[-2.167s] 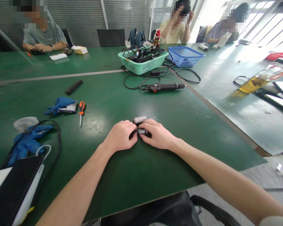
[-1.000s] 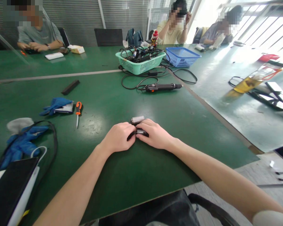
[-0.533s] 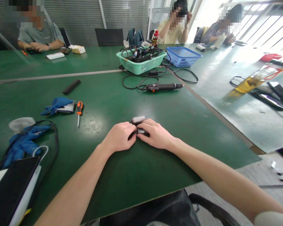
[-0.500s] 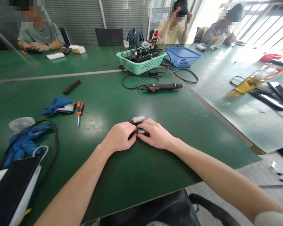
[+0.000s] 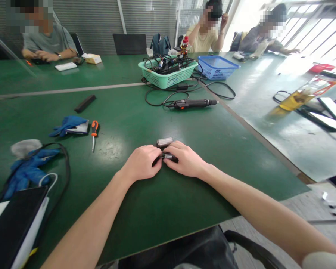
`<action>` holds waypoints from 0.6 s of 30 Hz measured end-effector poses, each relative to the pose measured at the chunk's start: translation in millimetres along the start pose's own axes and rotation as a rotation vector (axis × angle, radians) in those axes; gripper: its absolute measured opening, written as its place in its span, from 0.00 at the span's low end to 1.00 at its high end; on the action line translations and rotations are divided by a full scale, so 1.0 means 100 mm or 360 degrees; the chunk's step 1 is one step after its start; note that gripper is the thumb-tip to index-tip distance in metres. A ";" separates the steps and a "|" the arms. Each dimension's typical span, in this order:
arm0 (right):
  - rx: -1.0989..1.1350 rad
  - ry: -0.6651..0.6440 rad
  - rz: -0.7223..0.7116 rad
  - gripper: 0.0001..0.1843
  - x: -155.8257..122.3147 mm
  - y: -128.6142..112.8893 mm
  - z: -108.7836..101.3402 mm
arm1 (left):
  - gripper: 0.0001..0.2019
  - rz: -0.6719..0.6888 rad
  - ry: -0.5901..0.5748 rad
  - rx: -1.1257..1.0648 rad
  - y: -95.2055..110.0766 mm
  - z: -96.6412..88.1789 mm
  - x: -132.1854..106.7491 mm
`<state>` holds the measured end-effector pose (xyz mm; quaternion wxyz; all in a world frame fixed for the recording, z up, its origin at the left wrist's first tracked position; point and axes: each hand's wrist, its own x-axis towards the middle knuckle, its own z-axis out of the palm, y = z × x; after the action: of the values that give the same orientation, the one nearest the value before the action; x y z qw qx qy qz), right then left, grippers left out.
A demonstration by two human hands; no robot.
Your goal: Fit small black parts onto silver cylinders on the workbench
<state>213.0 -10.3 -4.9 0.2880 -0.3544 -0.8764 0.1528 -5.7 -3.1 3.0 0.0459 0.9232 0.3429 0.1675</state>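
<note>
Two bare hands meet over a green desk [image 5: 145, 216], tips nearly touching, around a small dark-and-grey piece [image 5: 168, 156] at the middle of the near side. The left hand [image 5: 144, 162] is curled nearly closed, thumb and fingers pinching the dark end; the right hand [image 5: 186, 158] is bent just as tightly over the grey end. Whether they hold one part or two fitted together cannot be told from here, as the fingers cover most of it. A silvery block [image 5: 164, 142] lies just beyond the knuckles; whether it touches the right hand is hard to say. Little has moved at the centre in the last half second: both grips and the piece between them keep their place, which suggests close, patient work rather than any shift of parts. The clear change comes across the room, where a co-worker [image 5: 252, 43] at far right, whose hands were drawn in a moment ago, now stretches an arm over the desk, well apart from the piece and apparently of no consequence to it. An orange-handled screwdriver [image 5: 94, 129] and a folded blue glove [image 5: 70, 125] lie off to the left, and a corded power driver [image 5: 194, 104] rests farther back, all three untouched.
</note>
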 end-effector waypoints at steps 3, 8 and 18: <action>-0.0006 0.0008 0.0004 0.09 0.00 0.00 -0.01 | 0.05 -0.0005 0.0007 0.0016 0.00 0.00 0.00; -0.0011 0.0008 0.0021 0.09 0.01 0.01 0.00 | 0.05 -0.0022 -0.0004 0.0023 -0.01 0.01 0.00; -0.0017 0.0016 0.0038 0.09 0.00 0.00 -0.02 | 0.05 -0.0096 0.0018 0.0017 -0.03 0.03 -0.02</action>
<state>213.8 -9.9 -3.6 0.2887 -0.3672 -0.8714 0.1500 -7.3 -1.9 -1.2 0.0439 0.9117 0.3717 0.1695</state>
